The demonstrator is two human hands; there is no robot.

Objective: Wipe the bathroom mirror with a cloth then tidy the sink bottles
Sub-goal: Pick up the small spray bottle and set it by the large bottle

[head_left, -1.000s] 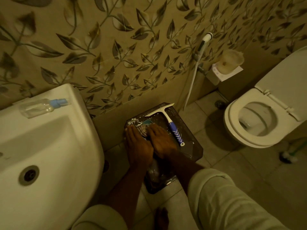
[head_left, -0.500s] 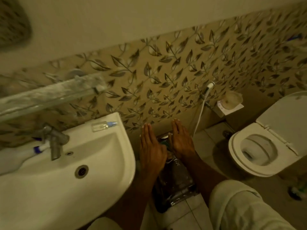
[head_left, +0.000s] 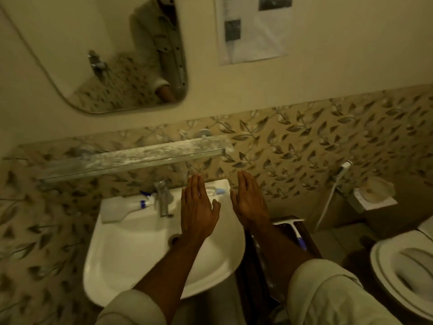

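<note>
The mirror [head_left: 98,55] hangs on the wall at the upper left, above a glass shelf [head_left: 131,158]. Below it is the white sink [head_left: 131,249]. A white spray bottle [head_left: 126,206] lies on its side on the sink rim left of the tap [head_left: 162,198]. A small clear bottle with a blue cap [head_left: 214,191] lies on the rim's back right. My left hand [head_left: 198,207] is flat with fingers straight, held over the sink and empty. My right hand [head_left: 249,202] is flat and empty over the sink's right edge. No cloth shows.
A dark stool [head_left: 281,254] with a blue-handled squeegee [head_left: 296,233] stands on the floor right of the sink. A toilet [head_left: 403,275] is at the right edge. A hand-spray hose [head_left: 332,193] and a wall holder [head_left: 372,195] are on the tiled wall.
My view has swung up from the stool to the sink and mirror. Both hands lifted off the cloth on the stool and now hover flat over the sink.
</note>
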